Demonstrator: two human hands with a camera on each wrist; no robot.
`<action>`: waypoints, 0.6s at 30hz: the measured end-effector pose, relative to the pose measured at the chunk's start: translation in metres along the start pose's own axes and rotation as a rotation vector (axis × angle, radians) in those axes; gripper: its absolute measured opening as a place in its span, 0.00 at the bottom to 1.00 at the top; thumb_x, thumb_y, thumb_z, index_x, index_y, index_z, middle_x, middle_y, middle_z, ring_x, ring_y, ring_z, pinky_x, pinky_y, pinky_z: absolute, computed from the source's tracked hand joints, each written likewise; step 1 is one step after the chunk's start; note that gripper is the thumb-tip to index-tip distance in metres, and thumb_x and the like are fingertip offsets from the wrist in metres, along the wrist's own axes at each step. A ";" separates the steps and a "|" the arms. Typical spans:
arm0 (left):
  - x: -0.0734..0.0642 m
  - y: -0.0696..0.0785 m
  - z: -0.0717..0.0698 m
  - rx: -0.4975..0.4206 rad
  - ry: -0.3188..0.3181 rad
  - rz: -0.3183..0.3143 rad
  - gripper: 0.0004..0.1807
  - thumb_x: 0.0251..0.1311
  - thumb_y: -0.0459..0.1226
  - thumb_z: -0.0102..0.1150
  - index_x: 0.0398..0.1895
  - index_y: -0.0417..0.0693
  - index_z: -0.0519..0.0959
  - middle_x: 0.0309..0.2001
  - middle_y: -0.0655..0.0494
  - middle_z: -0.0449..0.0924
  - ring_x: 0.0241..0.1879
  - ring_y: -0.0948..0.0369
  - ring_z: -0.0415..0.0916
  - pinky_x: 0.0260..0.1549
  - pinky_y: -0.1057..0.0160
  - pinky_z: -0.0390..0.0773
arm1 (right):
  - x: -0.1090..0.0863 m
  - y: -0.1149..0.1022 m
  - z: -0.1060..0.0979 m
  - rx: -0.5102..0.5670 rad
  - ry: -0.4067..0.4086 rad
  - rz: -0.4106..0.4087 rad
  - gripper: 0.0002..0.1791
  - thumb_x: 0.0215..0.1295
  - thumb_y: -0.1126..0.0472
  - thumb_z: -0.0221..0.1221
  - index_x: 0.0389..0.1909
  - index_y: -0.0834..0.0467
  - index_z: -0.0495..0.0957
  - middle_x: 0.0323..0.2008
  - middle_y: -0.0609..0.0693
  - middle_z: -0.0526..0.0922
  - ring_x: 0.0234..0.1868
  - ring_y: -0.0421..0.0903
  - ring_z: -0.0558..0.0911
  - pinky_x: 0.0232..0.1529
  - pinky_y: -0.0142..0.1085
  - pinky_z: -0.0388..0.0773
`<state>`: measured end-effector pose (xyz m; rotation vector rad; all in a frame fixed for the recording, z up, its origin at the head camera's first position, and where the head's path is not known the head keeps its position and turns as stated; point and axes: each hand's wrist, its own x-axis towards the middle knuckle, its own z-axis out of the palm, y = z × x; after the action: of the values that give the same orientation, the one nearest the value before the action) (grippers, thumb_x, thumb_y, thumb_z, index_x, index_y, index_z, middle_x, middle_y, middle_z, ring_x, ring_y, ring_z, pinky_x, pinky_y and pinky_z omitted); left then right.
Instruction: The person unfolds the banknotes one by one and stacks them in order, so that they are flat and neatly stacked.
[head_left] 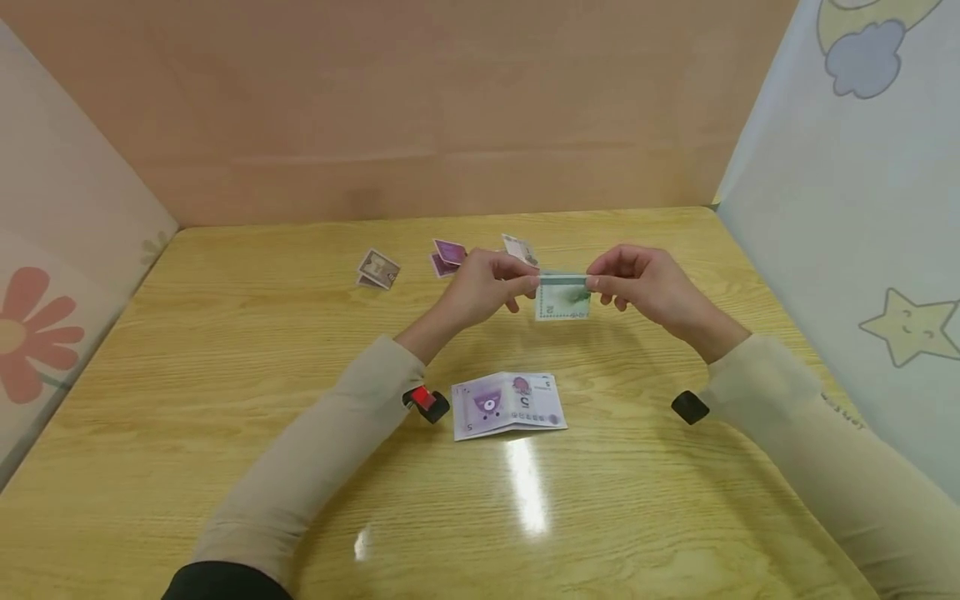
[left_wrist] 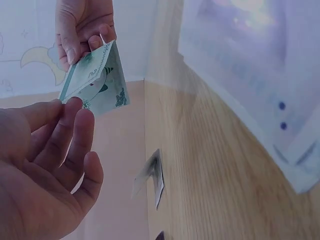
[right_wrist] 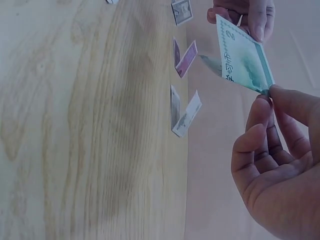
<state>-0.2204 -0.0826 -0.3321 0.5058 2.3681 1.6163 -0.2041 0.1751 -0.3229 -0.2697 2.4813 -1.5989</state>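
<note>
Both hands hold a green play banknote (head_left: 562, 298), folded over along its top edge, above the table. My left hand (head_left: 486, 287) pinches its left end between thumb and fingers. At the other end my right hand (head_left: 648, 287) pinches the same fold. In the right wrist view the green banknote (right_wrist: 245, 55) shows a printed 2, with its two halves hanging apart below the crease. Nearer to me on the table lies a purple banknote (head_left: 487, 407) marked 5, bent with a raised crease.
Along the far part of the table stand a folded brown banknote (head_left: 379, 269), a folded magenta banknote (head_left: 448, 257) and a folded grey-white banknote (head_left: 521, 249), partly behind my left hand. Panels rise at the table's back (head_left: 450, 108), left and right (head_left: 847, 217).
</note>
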 end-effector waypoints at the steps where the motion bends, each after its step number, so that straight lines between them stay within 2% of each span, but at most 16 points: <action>1: -0.002 -0.001 -0.001 0.006 -0.002 0.001 0.09 0.66 0.38 0.65 0.44 0.45 0.88 0.36 0.52 0.85 0.29 0.49 0.81 0.39 0.45 0.82 | 0.000 0.000 0.001 0.003 -0.003 -0.003 0.13 0.68 0.58 0.66 0.46 0.62 0.80 0.32 0.52 0.82 0.31 0.48 0.78 0.29 0.35 0.76; 10: -0.011 -0.004 -0.005 0.015 -0.014 0.030 0.07 0.66 0.35 0.66 0.43 0.44 0.88 0.39 0.54 0.85 0.29 0.49 0.81 0.37 0.42 0.80 | -0.002 -0.002 0.012 0.021 -0.059 -0.033 0.13 0.68 0.57 0.65 0.46 0.62 0.80 0.33 0.55 0.82 0.31 0.49 0.77 0.30 0.36 0.75; 13: -0.016 -0.004 -0.011 0.013 -0.005 0.032 0.06 0.65 0.35 0.66 0.42 0.44 0.88 0.38 0.54 0.85 0.30 0.47 0.81 0.37 0.42 0.80 | -0.001 -0.007 0.012 0.010 -0.073 -0.051 0.13 0.70 0.57 0.64 0.47 0.62 0.79 0.34 0.54 0.82 0.32 0.50 0.77 0.30 0.36 0.76; 18: -0.027 -0.006 -0.023 0.029 -0.014 0.024 0.07 0.66 0.36 0.66 0.43 0.45 0.88 0.37 0.54 0.86 0.33 0.40 0.82 0.35 0.45 0.79 | 0.002 -0.017 0.012 -0.013 -0.091 -0.083 0.13 0.72 0.55 0.61 0.48 0.61 0.80 0.40 0.55 0.83 0.34 0.50 0.79 0.33 0.36 0.76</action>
<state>-0.2054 -0.1146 -0.3295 0.5512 2.3876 1.5855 -0.2023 0.1571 -0.3126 -0.4428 2.4421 -1.5654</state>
